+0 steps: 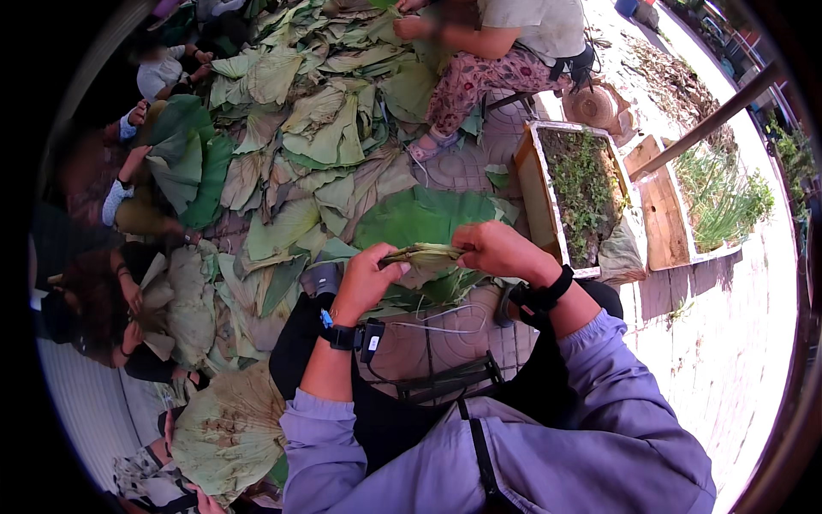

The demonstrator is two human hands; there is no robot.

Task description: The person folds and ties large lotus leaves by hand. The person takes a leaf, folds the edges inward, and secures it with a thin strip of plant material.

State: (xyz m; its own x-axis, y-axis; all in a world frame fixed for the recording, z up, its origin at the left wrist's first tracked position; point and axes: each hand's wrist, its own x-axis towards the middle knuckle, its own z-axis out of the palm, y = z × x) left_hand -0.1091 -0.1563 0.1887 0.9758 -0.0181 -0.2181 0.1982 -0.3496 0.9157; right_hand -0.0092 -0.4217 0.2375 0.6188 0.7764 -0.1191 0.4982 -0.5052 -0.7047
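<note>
A folded, partly dried lotus leaf (422, 258) is stretched between my two hands in front of my knees. My left hand (371, 283) grips its left end, thumb on top. At the other end, the fingers of my right hand (493, 250) pinch the leaf's edge. Beneath and beyond it lies a broad green lotus leaf (417, 215), on top of other leaves on the paved ground. White cord (449, 329) lies loosely on the paving between my feet.
A heap of lotus leaves (321, 122) spreads ahead and left. Several people sit around it; one nearby holds a large leaf (228, 427). At right stand foam planter boxes (581, 193) with greenery, a slanting pole (706, 122) and a straw hat (591, 106).
</note>
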